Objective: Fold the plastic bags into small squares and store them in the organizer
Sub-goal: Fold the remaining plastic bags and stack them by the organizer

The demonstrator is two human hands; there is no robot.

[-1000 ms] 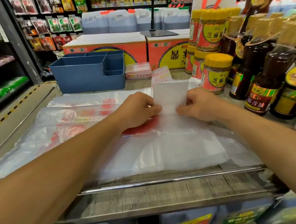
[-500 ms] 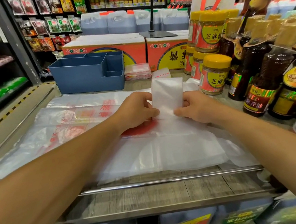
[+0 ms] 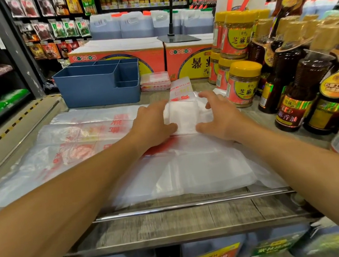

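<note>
Head view, centre of frame: the left hand (image 3: 154, 121) and right hand (image 3: 217, 116) flank a partly folded plastic bag (image 3: 183, 115), each with thumb and fingers spread flat and pressing its side edges down onto the worktop (image 3: 178, 221). Neither hand curls round the bag; both lie open on it. The bag is narrowed to a strip, its near part doubled into a white pad, its far printed end (image 3: 180, 89) not yet folded in. Judged stage: mid-fold; further folds remain before it is a small square.

Beyond it, centre of frame, a low stack of folded bags (image 3: 154, 82) lies just beside the blue organizer (image 3: 96, 88), whose visible compartments appear to hold nothing, so storing seems wholly undone. Several unfolded bags (image 3: 82, 137) lie spread across the left and lower middle of the frame, under the hands.

Room for moving: rows of jars (image 3: 243, 84) and bottles (image 3: 305, 86) stand close at the right, near the right hand; the left side is open. A metal rail (image 3: 186, 205) bounds the near edge of the worktop, and the bags overhang it slightly.
</note>
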